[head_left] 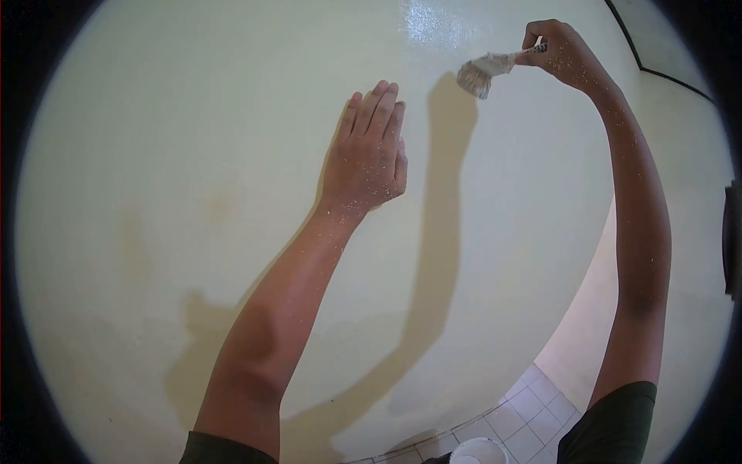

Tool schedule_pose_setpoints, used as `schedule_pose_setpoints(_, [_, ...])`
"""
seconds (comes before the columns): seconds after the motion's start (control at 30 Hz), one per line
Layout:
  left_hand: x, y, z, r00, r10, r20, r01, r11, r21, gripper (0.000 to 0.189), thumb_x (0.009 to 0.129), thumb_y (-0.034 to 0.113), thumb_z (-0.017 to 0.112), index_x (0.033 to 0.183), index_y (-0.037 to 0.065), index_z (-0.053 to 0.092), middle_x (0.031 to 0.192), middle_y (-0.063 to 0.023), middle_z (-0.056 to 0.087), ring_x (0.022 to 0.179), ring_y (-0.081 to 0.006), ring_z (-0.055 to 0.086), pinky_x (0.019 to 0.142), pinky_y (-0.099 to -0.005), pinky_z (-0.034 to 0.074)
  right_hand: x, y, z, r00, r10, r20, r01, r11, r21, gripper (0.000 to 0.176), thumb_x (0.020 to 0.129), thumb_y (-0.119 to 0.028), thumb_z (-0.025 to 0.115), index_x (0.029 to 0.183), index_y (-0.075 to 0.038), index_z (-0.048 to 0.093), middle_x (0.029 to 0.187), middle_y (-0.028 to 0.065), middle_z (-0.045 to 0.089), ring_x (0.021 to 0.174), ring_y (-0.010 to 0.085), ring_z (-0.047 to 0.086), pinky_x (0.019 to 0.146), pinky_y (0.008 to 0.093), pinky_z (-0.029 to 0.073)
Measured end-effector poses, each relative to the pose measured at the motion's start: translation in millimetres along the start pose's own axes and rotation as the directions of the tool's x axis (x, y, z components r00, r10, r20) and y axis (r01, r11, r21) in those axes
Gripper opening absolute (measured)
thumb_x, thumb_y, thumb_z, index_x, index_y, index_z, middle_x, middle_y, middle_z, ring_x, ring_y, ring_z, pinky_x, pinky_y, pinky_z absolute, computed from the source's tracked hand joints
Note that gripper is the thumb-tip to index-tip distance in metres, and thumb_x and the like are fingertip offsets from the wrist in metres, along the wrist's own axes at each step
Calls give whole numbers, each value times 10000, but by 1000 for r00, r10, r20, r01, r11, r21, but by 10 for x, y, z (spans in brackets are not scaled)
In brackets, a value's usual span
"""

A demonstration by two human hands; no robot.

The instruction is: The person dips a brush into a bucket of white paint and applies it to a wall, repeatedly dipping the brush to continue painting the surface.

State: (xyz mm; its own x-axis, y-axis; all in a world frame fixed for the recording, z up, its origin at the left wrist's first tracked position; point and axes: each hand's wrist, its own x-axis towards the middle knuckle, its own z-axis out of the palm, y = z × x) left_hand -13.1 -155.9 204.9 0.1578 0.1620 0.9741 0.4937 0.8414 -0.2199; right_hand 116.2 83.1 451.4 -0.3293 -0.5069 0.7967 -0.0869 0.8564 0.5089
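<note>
My left hand (pixel 372 151) lies flat against the pale wall (pixel 255 155), fingers stretched upward and holding nothing. Higher up on the right, my right hand (pixel 563 56) is closed around the handle of a paintbrush (pixel 491 71). The brush points left, its worn, paint-caked bristles angled down close to the wall. A wet, shiny patch (pixel 437 27) glistens on the wall just above and left of the bristles. Small pale specks dot both hands and forearms.
A white bucket (pixel 479 451) stands on the tiled floor (pixel 533 414) at the bottom. Yellowish stains (pixel 135 240) mark the wall's left part. A dark object (pixel 730 240) sits at the far right edge. Shadows of my arms fall across the wall.
</note>
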Motion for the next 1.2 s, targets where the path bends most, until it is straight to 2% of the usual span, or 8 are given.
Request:
schedule_pose_setpoints(0.17, [11,21,-6,1000,3,6,-3,1000,0,528,900,128,526,1406,-15,482,1548,-160,418,1509,-293,338,1283,-497,245,66,46,30,948,113,-296,-144,986,-85,285,868,-207,812,849,11,630,700,122,581,639,199,533,603,384,442])
schedule_pose_setpoints(0.27, [10,18,-8,1000,5,7,-5,1000,10,524,902,125,522,1406,-14,483,1550,-159,416,1510,-293,336,1284,-495,244,51,-144,20,910,168,-379,-213,974,-79,165,887,-168,763,869,-15,705,775,196,707,731,357,694,677,464,533])
schedule_pose_setpoints(0.47, [-10,29,67,1000,7,-4,-7,1000,17,515,909,116,510,1409,-4,485,1555,-146,414,1514,-285,334,1287,-495,240,-35,-86,196,866,103,-489,-264,925,-274,189,906,-201,769,905,-23,703,749,180,702,720,318,696,641,421,525])
schedule_pose_setpoints(0.57, [-13,36,60,1000,2,-2,-2,1000,19,515,911,116,510,1413,2,484,1555,-141,415,1513,-282,336,1287,-497,238,-94,150,250,950,50,-308,-73,995,-64,315,881,-192,797,830,29,579,651,141,535,597,223,483,588,395,423])
schedule_pose_setpoints(0.7, [-7,36,51,1000,10,-5,-10,1000,20,520,906,116,518,1414,8,484,1552,-141,420,1509,-284,345,1285,-500,241,-408,18,326,976,-140,-168,146,989,23,339,889,-137,778,798,37,501,598,129,412,577,226,337,553,399,366])
schedule_pose_setpoints(0.8, [10,22,17,1000,19,5,-19,1000,14,522,901,110,521,1412,11,486,1547,-144,425,1505,-288,353,1283,-502,244,-658,-283,213,997,9,76,-9,1000,10,289,853,-134,778,809,51,560,698,185,570,626,319,507,624,434,440])
schedule_pose_setpoints(1.07, [18,-35,41,1000,31,0,-31,999,44,507,905,129,527,1396,5,513,1535,-139,444,1493,-278,366,1277,-488,263,-1157,-667,158,844,18,535,-155,965,212,286,811,-63,833,721,18,573,642,94,629,589,129,528,548,344,418])
schedule_pose_setpoints(1.2, [9,7,100,1000,25,-7,-24,1000,17,494,908,100,516,1393,11,502,1540,-134,441,1494,-283,370,1280,-496,257,-1048,-552,61,808,19,588,-160,969,188,284,770,-81,873,743,16,607,686,101,660,612,154,569,577,349,448])
